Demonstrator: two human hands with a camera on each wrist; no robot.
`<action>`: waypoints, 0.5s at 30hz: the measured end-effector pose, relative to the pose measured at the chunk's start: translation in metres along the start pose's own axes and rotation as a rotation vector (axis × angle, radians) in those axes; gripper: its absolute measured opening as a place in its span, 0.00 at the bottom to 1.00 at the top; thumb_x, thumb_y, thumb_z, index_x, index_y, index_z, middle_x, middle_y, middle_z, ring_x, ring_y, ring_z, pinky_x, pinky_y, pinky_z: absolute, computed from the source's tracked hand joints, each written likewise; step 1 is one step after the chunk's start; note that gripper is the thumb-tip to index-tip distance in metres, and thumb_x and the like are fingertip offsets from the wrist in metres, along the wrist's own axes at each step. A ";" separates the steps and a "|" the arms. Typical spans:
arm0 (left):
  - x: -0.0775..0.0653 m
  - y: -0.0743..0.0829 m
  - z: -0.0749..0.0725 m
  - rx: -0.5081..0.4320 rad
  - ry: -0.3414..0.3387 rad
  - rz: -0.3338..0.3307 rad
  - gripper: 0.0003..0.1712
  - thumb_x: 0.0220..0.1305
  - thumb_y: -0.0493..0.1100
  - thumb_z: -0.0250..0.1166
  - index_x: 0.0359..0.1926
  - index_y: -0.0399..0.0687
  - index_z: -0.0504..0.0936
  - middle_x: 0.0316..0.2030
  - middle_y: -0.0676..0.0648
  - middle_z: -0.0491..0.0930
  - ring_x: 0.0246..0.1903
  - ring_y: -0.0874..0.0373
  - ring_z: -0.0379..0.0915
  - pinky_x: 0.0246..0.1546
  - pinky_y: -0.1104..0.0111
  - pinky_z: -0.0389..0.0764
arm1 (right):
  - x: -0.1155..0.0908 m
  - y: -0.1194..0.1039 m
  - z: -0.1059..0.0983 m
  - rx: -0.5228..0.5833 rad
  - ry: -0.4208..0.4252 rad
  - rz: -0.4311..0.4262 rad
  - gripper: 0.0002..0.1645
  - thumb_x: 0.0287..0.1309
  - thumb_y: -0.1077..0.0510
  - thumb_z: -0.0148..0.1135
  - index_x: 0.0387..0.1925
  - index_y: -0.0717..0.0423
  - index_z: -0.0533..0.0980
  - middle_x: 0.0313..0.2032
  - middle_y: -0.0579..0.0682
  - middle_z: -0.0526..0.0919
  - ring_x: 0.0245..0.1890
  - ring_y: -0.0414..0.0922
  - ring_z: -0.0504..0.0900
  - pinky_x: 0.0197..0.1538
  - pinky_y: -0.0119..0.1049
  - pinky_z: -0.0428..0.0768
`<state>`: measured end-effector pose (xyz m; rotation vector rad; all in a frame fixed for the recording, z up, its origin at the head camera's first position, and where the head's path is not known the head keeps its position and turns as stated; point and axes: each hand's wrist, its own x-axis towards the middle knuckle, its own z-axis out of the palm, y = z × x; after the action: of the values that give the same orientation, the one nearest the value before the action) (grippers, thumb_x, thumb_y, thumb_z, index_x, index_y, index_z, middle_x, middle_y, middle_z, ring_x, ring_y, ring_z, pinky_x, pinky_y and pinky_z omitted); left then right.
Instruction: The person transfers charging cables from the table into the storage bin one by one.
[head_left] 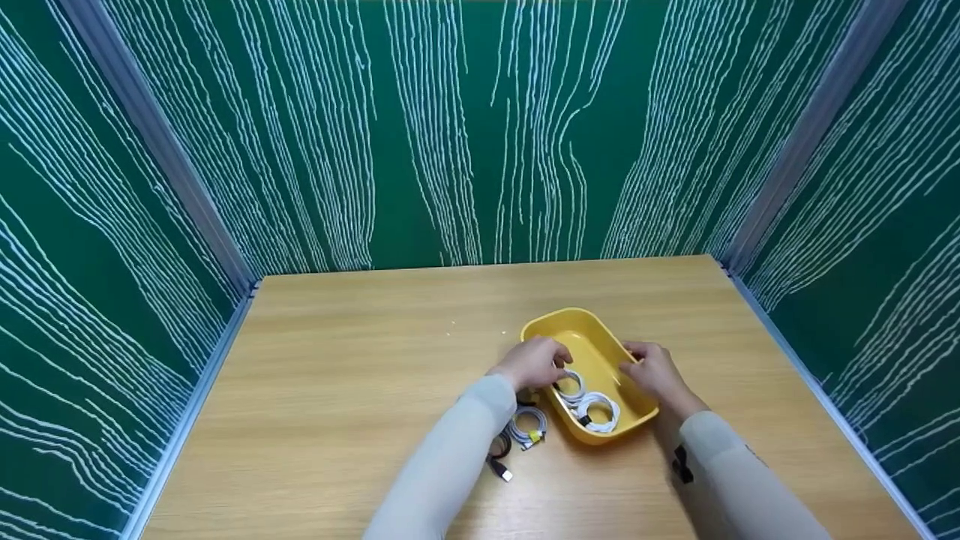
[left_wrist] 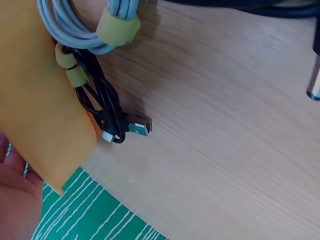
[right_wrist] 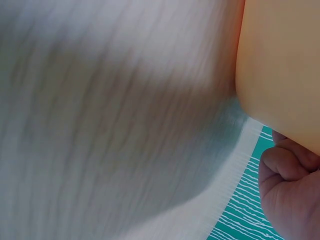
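Note:
My left hand reaches over the left rim of a yellow plastic bin, its fingertips pinching the edge of a coiled white cable. Another white cable coil with a black tie lies on the bin's floor, towards the near end. On the right side, my right hand grips the bin's rim, thumb inside and fingers outside. In the left wrist view the bin's wall covers most of the left hand; curled fingers of the right hand show under the bin in its wrist view.
Left of the bin lie a grey-blue cable coil with a yellow tie, a bundled black cable and another black cable with a USB plug. Small white specks dot the wooden table. Green, white-lined walls enclose it.

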<state>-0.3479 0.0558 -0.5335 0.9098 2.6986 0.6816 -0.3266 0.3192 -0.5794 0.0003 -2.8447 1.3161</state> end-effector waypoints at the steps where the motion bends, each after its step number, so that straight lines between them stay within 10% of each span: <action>1: -0.001 0.000 -0.002 -0.019 0.010 0.005 0.17 0.73 0.45 0.72 0.59 0.50 0.90 0.52 0.52 0.92 0.50 0.62 0.86 0.58 0.69 0.84 | 0.000 0.000 -0.001 -0.003 -0.008 0.003 0.27 0.66 0.70 0.64 0.66 0.71 0.79 0.60 0.72 0.85 0.52 0.55 0.86 0.46 0.30 0.83; 15: -0.021 -0.002 -0.020 -0.181 0.052 0.057 0.18 0.75 0.45 0.71 0.61 0.47 0.89 0.56 0.52 0.91 0.58 0.55 0.85 0.65 0.66 0.83 | 0.001 0.000 -0.002 -0.004 -0.026 0.011 0.28 0.66 0.69 0.63 0.67 0.72 0.78 0.62 0.73 0.84 0.55 0.58 0.85 0.53 0.39 0.85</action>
<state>-0.3389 0.0339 -0.5156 0.9374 2.6110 0.9566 -0.3277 0.3207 -0.5778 0.0024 -2.8730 1.3217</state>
